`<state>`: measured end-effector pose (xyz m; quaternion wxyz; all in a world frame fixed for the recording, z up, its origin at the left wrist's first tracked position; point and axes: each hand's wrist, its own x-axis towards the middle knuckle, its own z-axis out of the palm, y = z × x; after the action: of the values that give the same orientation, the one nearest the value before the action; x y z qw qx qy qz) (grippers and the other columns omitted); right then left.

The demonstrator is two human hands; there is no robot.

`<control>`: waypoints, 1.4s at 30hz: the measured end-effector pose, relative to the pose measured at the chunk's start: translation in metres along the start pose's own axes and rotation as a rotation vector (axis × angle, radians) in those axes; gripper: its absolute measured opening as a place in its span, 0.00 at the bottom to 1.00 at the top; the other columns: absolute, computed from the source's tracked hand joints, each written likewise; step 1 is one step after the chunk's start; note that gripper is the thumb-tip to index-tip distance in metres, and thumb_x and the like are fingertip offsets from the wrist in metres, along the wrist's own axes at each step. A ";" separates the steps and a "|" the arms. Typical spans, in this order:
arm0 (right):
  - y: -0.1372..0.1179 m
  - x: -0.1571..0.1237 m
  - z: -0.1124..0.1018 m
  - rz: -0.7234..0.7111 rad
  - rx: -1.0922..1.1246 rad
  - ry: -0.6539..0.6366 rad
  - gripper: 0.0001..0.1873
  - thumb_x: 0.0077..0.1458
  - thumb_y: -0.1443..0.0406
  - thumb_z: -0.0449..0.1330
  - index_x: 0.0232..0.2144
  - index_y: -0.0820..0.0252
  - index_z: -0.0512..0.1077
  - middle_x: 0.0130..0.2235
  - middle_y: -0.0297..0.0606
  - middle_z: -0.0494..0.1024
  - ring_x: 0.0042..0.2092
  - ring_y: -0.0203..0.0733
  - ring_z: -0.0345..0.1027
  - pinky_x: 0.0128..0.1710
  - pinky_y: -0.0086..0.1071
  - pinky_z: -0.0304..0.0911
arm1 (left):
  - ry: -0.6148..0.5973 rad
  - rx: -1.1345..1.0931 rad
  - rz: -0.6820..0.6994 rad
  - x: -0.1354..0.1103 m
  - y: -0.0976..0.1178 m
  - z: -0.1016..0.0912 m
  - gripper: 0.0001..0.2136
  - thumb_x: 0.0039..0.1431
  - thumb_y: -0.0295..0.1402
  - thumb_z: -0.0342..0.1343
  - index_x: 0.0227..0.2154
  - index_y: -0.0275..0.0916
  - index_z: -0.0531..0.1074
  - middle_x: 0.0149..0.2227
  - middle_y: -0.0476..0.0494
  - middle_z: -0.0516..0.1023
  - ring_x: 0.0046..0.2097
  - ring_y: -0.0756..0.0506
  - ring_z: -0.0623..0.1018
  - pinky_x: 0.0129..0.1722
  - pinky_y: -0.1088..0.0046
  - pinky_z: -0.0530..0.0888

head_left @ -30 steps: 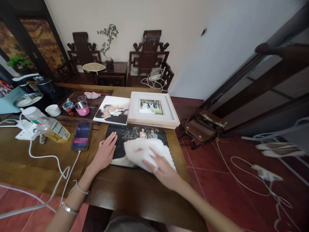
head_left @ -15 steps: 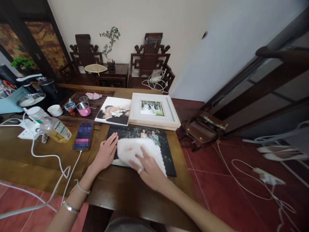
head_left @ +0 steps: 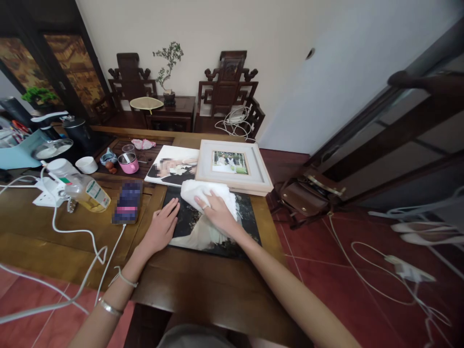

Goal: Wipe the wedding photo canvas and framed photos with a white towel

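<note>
A dark photo print [head_left: 203, 232] lies flat near the front of the wooden table [head_left: 203, 290]. My left hand [head_left: 162, 227] rests flat on its left edge, fingers stretched out. My right hand [head_left: 216, 212] presses a white cloth [head_left: 203, 191] onto the print's far part, fingers laid over the cloth. Just beyond the cloth sits a pale framed photo [head_left: 232, 165], with another unframed print [head_left: 173, 166] to its left.
A phone [head_left: 127, 202] on a white cable lies left of the print, beside a tipped plastic bottle [head_left: 82, 189]. A pink pot [head_left: 128, 162], white bowl [head_left: 88, 165] and kettle [head_left: 78, 128] stand at the back left. Carved chairs stand by the wall; cables lie on the red floor.
My right hand has slid the white cloth from the print's near right corner leftward, then up to its far edge. My left hand has stayed on the left edge.
</note>
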<state>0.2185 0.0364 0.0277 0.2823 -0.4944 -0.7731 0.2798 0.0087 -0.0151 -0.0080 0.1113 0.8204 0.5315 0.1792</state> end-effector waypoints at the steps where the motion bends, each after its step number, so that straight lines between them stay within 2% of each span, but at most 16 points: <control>1: -0.002 0.005 0.001 -0.003 -0.006 0.005 0.26 0.64 0.53 0.45 0.48 0.63 0.74 0.56 0.48 0.72 0.63 0.56 0.55 0.63 0.52 0.45 | 0.000 -0.002 -0.001 0.000 0.000 0.000 0.22 0.67 0.29 0.38 0.63 0.38 0.54 0.67 0.34 0.55 0.68 0.42 0.54 0.58 0.56 0.62; 3: -0.006 0.005 0.004 -0.029 -0.010 -0.005 0.23 0.65 0.56 0.45 0.48 0.63 0.73 0.55 0.48 0.73 0.61 0.54 0.60 0.65 0.52 0.41 | 0.007 -0.011 -0.002 0.000 -0.001 0.001 0.22 0.67 0.29 0.38 0.63 0.38 0.55 0.67 0.34 0.55 0.68 0.42 0.54 0.58 0.56 0.61; 5: -0.010 -0.008 0.007 -0.056 -0.019 -0.011 0.20 0.65 0.59 0.46 0.47 0.61 0.73 0.54 0.46 0.75 0.58 0.52 0.64 0.66 0.52 0.39 | 0.012 -0.023 -0.006 0.000 0.000 0.000 0.22 0.67 0.29 0.38 0.63 0.38 0.55 0.67 0.34 0.55 0.68 0.43 0.54 0.58 0.56 0.61; 11: -0.027 -0.091 0.009 -0.170 -0.065 -0.080 0.16 0.64 0.63 0.48 0.46 0.57 0.73 0.52 0.43 0.76 0.60 0.51 0.61 0.65 0.53 0.44 | -0.007 -0.035 -0.024 0.000 0.003 -0.002 0.22 0.68 0.30 0.38 0.63 0.39 0.55 0.67 0.35 0.54 0.68 0.42 0.54 0.58 0.57 0.61; 14: -0.029 -0.116 0.001 -0.224 -0.064 -0.138 0.15 0.63 0.65 0.48 0.44 0.57 0.74 0.53 0.43 0.75 0.60 0.50 0.62 0.65 0.52 0.47 | -0.010 -0.025 -0.025 0.000 0.004 -0.003 0.22 0.68 0.30 0.37 0.63 0.39 0.55 0.67 0.34 0.54 0.68 0.42 0.54 0.58 0.57 0.61; 17: -0.013 -0.111 -0.009 -0.159 -0.090 -0.109 0.17 0.64 0.62 0.47 0.40 0.58 0.75 0.46 0.45 0.79 0.59 0.53 0.63 0.63 0.53 0.52 | -0.014 -0.022 -0.022 0.000 0.003 -0.002 0.22 0.68 0.30 0.36 0.63 0.37 0.54 0.67 0.34 0.54 0.68 0.43 0.53 0.58 0.57 0.61; 20: 0.008 -0.082 -0.014 -0.047 -0.122 -0.014 0.19 0.64 0.58 0.47 0.40 0.59 0.76 0.44 0.45 0.80 0.60 0.57 0.61 0.61 0.54 0.53 | -0.020 -0.023 -0.019 0.000 0.003 -0.001 0.22 0.68 0.31 0.36 0.63 0.37 0.54 0.67 0.34 0.53 0.68 0.43 0.53 0.58 0.56 0.61; 23: 0.016 -0.050 -0.010 -0.024 -0.153 0.057 0.22 0.65 0.58 0.44 0.44 0.62 0.74 0.47 0.48 0.79 0.56 0.56 0.66 0.64 0.55 0.47 | -0.019 -0.066 -0.049 0.001 0.005 -0.003 0.22 0.68 0.33 0.36 0.63 0.39 0.54 0.67 0.35 0.54 0.68 0.43 0.53 0.58 0.55 0.60; 26: 0.006 -0.033 0.006 -0.115 -0.218 0.079 0.19 0.65 0.62 0.45 0.46 0.63 0.73 0.51 0.50 0.76 0.56 0.54 0.66 0.64 0.58 0.41 | 0.026 -0.205 -0.096 0.000 0.006 -0.005 0.22 0.69 0.37 0.35 0.64 0.41 0.51 0.67 0.37 0.54 0.68 0.43 0.55 0.60 0.55 0.58; 28: -0.008 -0.035 0.020 -0.217 -0.239 0.029 0.17 0.64 0.64 0.47 0.46 0.63 0.73 0.51 0.50 0.76 0.61 0.54 0.60 0.64 0.60 0.39 | 0.078 -0.318 -0.117 -0.002 0.006 -0.006 0.23 0.69 0.40 0.34 0.65 0.42 0.49 0.68 0.38 0.53 0.68 0.43 0.55 0.62 0.56 0.56; 31: -0.027 -0.052 0.035 -0.366 -0.192 -0.106 0.14 0.62 0.66 0.51 0.45 0.62 0.73 0.51 0.48 0.76 0.64 0.52 0.53 0.64 0.61 0.37 | 0.142 -0.426 -0.118 -0.005 0.003 -0.005 0.25 0.69 0.42 0.32 0.66 0.42 0.46 0.68 0.39 0.51 0.68 0.43 0.53 0.64 0.58 0.52; 33: -0.037 -0.067 0.035 -0.421 -0.132 -0.175 0.12 0.61 0.66 0.52 0.43 0.61 0.74 0.51 0.48 0.76 0.65 0.50 0.53 0.65 0.60 0.36 | 0.145 -0.443 -0.102 -0.006 0.000 -0.004 0.26 0.69 0.43 0.30 0.67 0.40 0.45 0.69 0.39 0.50 0.68 0.43 0.52 0.65 0.59 0.51; 35: -0.043 -0.080 0.026 -0.442 -0.061 -0.231 0.12 0.62 0.66 0.52 0.41 0.61 0.74 0.52 0.47 0.76 0.63 0.48 0.56 0.66 0.56 0.36 | 0.123 -0.423 -0.086 -0.006 -0.001 -0.004 0.27 0.69 0.43 0.29 0.67 0.39 0.46 0.68 0.38 0.50 0.68 0.43 0.53 0.65 0.58 0.51; 37: -0.042 -0.090 0.011 -0.415 -0.003 -0.290 0.13 0.62 0.65 0.51 0.42 0.59 0.75 0.52 0.44 0.76 0.59 0.47 0.63 0.66 0.52 0.40 | 0.089 -0.376 -0.075 -0.006 0.000 -0.004 0.26 0.69 0.42 0.29 0.66 0.38 0.47 0.68 0.37 0.53 0.68 0.43 0.55 0.63 0.57 0.53; 39: -0.034 -0.095 -0.004 -0.322 0.023 -0.306 0.14 0.63 0.64 0.50 0.43 0.56 0.75 0.51 0.40 0.77 0.56 0.48 0.68 0.64 0.50 0.48 | 0.055 -0.307 -0.072 -0.005 0.002 -0.004 0.25 0.70 0.40 0.30 0.65 0.38 0.50 0.67 0.37 0.55 0.68 0.43 0.55 0.62 0.57 0.56; 42: -0.014 -0.092 -0.020 -0.126 0.028 -0.228 0.18 0.63 0.58 0.49 0.41 0.57 0.76 0.48 0.42 0.79 0.59 0.55 0.63 0.59 0.51 0.57 | 0.024 -0.189 -0.071 -0.003 0.006 -0.004 0.22 0.70 0.37 0.34 0.64 0.40 0.53 0.67 0.37 0.56 0.68 0.44 0.54 0.60 0.56 0.58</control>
<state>0.2568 -0.0500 0.0371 0.2164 -0.4061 -0.8256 0.3265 0.0112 -0.0199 -0.0027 0.1883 0.7845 0.5424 0.2344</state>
